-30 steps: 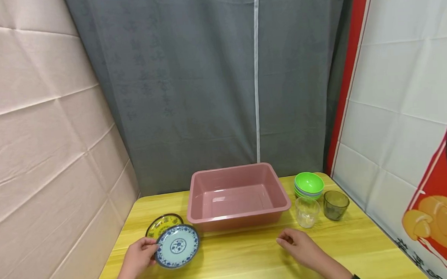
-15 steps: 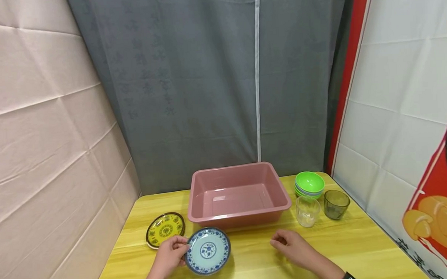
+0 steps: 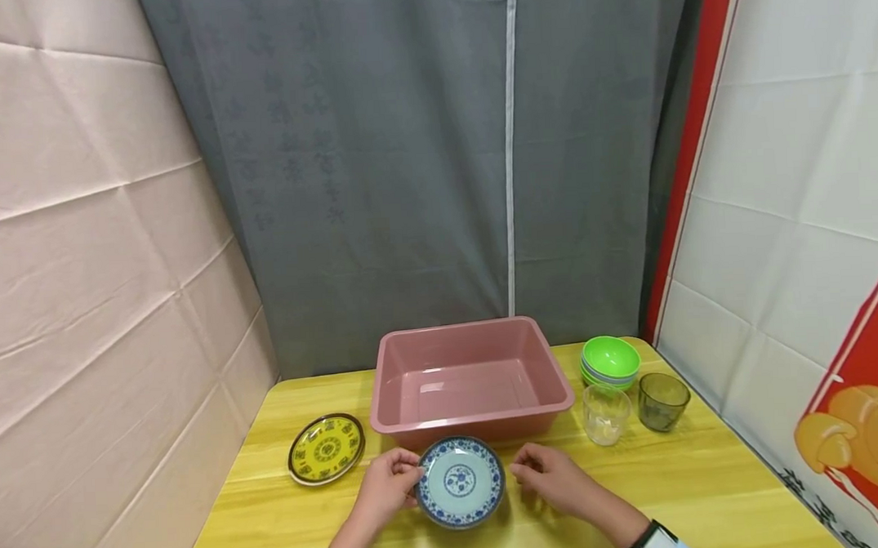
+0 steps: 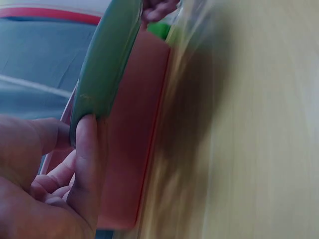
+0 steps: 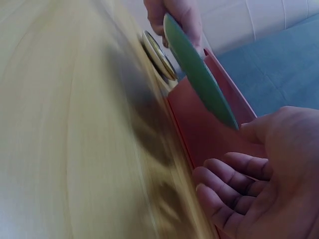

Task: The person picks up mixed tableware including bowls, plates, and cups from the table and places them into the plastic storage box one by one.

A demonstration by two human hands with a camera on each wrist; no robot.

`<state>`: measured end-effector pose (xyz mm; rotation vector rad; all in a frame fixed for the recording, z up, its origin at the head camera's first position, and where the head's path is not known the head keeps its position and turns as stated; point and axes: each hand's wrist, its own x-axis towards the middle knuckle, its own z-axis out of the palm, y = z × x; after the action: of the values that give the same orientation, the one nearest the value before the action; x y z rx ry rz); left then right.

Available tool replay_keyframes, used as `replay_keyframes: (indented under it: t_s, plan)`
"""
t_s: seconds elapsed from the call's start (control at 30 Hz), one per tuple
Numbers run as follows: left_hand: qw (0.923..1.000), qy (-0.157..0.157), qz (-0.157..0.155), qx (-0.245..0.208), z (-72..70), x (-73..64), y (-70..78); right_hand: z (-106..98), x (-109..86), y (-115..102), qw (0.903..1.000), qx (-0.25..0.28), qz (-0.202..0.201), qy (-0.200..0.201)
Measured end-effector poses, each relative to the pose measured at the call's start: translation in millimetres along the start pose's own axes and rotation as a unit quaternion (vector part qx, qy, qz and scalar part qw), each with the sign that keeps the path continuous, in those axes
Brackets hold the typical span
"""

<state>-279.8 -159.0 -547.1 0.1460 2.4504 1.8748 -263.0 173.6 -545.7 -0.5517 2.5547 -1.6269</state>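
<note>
My left hand point(image 3: 384, 487) pinches the left rim of a pale blue plate point(image 3: 459, 482) with a blue floral border. The left wrist view shows the plate's green-looking underside point(image 4: 105, 62) raised above the table, thumb and fingers on either side of the rim. Just right of the plate is my right hand point(image 3: 554, 483), fingers loosely bent and holding nothing. In the right wrist view, the right thumb is very close to the plate's edge point(image 5: 219, 105); whether it touches, I cannot tell. Behind the plate stands a pink basin point(image 3: 477, 426).
A yellow patterned plate point(image 3: 327, 449) lies at the left of the wooden table point(image 3: 266, 519). Right of the basin are stacked bowls with a green one point(image 3: 610, 356) on top, a clear glass point(image 3: 605, 418) and a brownish-green glass point(image 3: 662, 403). A grey curtain point(image 3: 376, 187) hangs behind.
My left hand has carried the blue-bordered plate rightwards, from in front of the yellow plate to before the basin. The right hand has shifted left, closer to it.
</note>
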Motion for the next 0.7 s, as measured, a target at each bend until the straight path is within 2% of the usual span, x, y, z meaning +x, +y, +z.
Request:
replay_keyframes:
  t_s: [0.17,0.4,0.7]
  plan:
    - [0.9998,-0.002,0.014,-0.014,18.5,6.3,-0.5,6.9,5.5,-2.0,0.9971,0.053,0.047,0.029]
    - [0.9993,0.002,0.012,-0.035,32.9,8.4,1.7,9.4,6.9,-1.2,0.9828,0.153,0.093,0.046]
    - [0.9989,-0.006,0.014,-0.043,38.8,6.9,3.5,6.5,4.1,-5.0,0.9803,0.151,0.110,0.064]
